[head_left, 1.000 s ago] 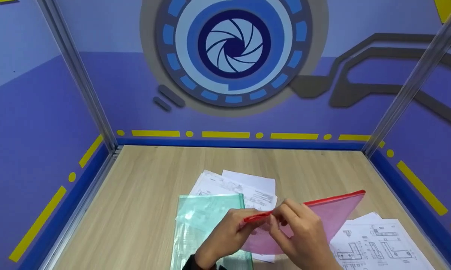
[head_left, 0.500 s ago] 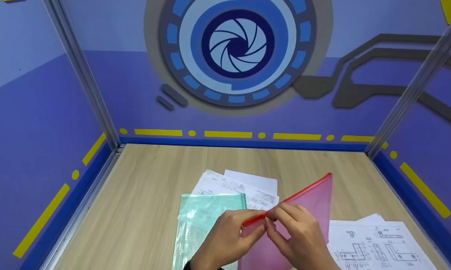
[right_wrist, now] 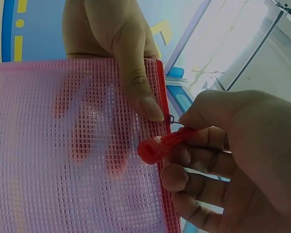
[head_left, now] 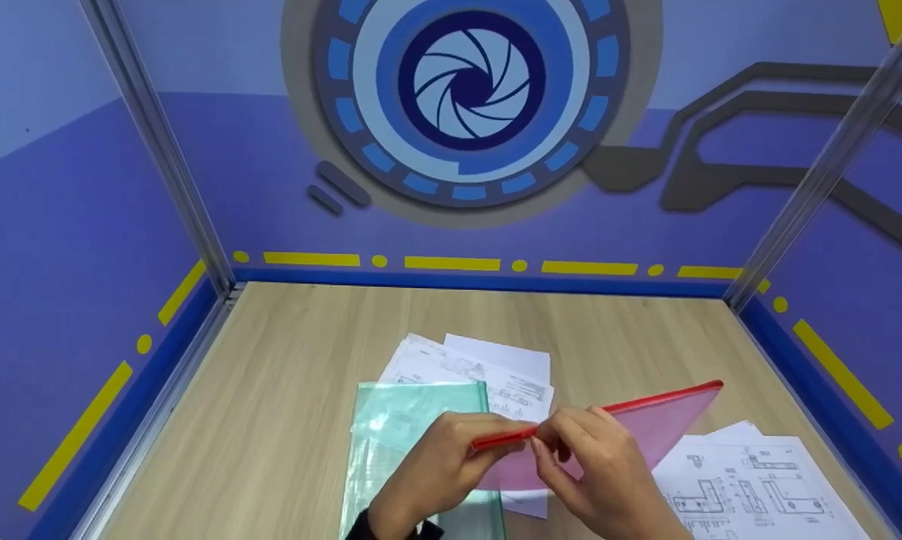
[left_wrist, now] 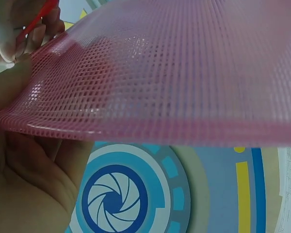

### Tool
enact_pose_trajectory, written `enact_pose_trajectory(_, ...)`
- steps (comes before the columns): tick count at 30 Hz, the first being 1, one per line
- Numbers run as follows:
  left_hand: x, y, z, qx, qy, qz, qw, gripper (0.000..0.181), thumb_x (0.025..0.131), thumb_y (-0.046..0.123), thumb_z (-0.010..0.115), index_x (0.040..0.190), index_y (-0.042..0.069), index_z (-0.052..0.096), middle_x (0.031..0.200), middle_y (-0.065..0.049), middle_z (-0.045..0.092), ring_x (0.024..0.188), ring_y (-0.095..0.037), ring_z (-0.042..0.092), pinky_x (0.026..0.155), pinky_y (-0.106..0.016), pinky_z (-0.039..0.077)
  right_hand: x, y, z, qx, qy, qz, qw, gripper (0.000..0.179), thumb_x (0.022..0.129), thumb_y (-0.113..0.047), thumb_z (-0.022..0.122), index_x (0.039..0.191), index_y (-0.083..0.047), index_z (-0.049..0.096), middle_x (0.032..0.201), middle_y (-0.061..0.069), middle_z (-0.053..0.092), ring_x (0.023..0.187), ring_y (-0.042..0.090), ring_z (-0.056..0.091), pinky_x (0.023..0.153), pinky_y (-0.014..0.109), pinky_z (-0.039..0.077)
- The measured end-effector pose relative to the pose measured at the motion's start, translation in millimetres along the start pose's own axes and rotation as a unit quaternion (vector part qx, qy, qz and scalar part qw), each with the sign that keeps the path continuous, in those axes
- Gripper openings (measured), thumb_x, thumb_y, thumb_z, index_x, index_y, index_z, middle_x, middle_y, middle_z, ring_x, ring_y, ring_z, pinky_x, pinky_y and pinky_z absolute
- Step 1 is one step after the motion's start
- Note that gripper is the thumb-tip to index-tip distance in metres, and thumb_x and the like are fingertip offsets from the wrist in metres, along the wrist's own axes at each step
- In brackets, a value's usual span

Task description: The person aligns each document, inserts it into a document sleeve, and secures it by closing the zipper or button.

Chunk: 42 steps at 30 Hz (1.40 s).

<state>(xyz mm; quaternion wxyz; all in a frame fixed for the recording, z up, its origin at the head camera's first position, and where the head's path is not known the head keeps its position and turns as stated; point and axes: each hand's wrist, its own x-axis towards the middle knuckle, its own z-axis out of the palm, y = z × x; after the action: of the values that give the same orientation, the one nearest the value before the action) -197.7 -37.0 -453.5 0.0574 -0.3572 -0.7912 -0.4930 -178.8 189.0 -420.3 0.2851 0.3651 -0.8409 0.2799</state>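
Observation:
A pink mesh zipper pouch (head_left: 664,431) with a red zipper edge is held up above the table, its far end pointing to the right in the head view. My left hand (head_left: 447,457) grips the pouch near one end of the zipper, thumb on one face and fingers behind, as the right wrist view shows. Close beside it, my right hand (head_left: 597,457) pinches the zipper pull at the red edge. From that pull hangs a red tag (right_wrist: 155,149), lying against the mesh by the right fingers. In the left wrist view the pouch's mesh (left_wrist: 160,82) fills the upper part.
A green mesh pouch (head_left: 402,416) lies on the wooden table (head_left: 286,360), under and left of my hands. Sheets with printed drawings (head_left: 451,364) stick out behind it. More drawing sheets (head_left: 765,480) lie at the right. Blue panels (head_left: 451,240) enclose the table.
The far end of the pink pouch swung up toward the left, then came back down to the right. Both hands stay close together on the zipper edge.

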Motion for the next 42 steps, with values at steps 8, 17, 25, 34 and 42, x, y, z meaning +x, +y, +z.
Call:
enact_pose_trajectory(8, -2.3, -4.6, -10.1, -0.004, 0.013, 0.005, 0.9999, 0.031, 0.107, 0.032, 0.062, 0.131, 0.020, 0.077, 0.118, 0.011, 0.077, 0.102, -0.002, 0.071, 0.090, -0.024, 0.057, -0.1, 7, -5, -0.035, 0.009, -0.004, 0.9993, 0.014, 0.092, -0.014, 0.080, 0.092, -0.023, 0.068, 0.082, -0.018, 0.058, 0.072, 0.000, 0.053, 0.065, 0.021, 0.043)
enact_pose_trajectory(17, -9.1, -10.2, -26.1, 0.008, 0.012, -0.025, 0.9996, 0.028, 0.104, 0.023, 0.068, 0.129, 0.025, 0.078, 0.115, 0.013, 0.077, 0.098, -0.004, 0.070, 0.090, -0.028, 0.058, -2.2, 11, -11, -0.058, -0.018, 0.027, 0.9978, 0.019, 0.088, -0.011, 0.084, 0.093, -0.023, 0.071, 0.084, -0.020, 0.059, 0.074, -0.002, 0.052, 0.065, 0.021, 0.043)
enact_pose_trajectory(25, -10.4, -14.8, -31.3, 0.030, 0.009, -0.061, 0.9976, 0.029, 0.102, 0.011, 0.070, 0.124, 0.026, 0.081, 0.113, 0.014, 0.077, 0.093, -0.002, 0.068, 0.086, -0.026, 0.057, -1.6, 9, -8, -0.071, -0.041, 0.054, 0.9951, 0.028, 0.081, -0.007, 0.089, 0.092, -0.025, 0.071, 0.084, -0.022, 0.058, 0.073, 0.001, 0.052, 0.064, 0.022, 0.046)
enact_pose_trajectory(34, -11.1, -16.4, -34.7, 0.047, 0.004, -0.073, 0.9963, 0.025, 0.101, 0.009, 0.072, 0.120, 0.022, 0.083, 0.111, 0.014, 0.077, 0.091, -0.001, 0.068, 0.084, -0.025, 0.057, -1.5, 10, -5, -0.078, -0.049, 0.060, 0.9939, 0.028, 0.081, -0.006, 0.090, 0.092, -0.023, 0.071, 0.084, -0.022, 0.058, 0.074, -0.002, 0.052, 0.065, 0.022, 0.046)
enact_pose_trajectory(42, -15.3, -21.6, -40.5, 0.055, 0.025, -0.077, 0.9952, 0.018, 0.100, 0.013, 0.074, 0.114, 0.019, 0.084, 0.105, 0.013, 0.078, 0.093, -0.002, 0.071, 0.085, -0.028, 0.059, -3.3, 15, -7, -0.086, -0.026, 0.050, 0.9947, 0.029, 0.081, -0.006, 0.087, 0.088, -0.026, 0.067, 0.080, -0.023, 0.055, 0.070, -0.001, 0.053, 0.064, 0.022, 0.043)
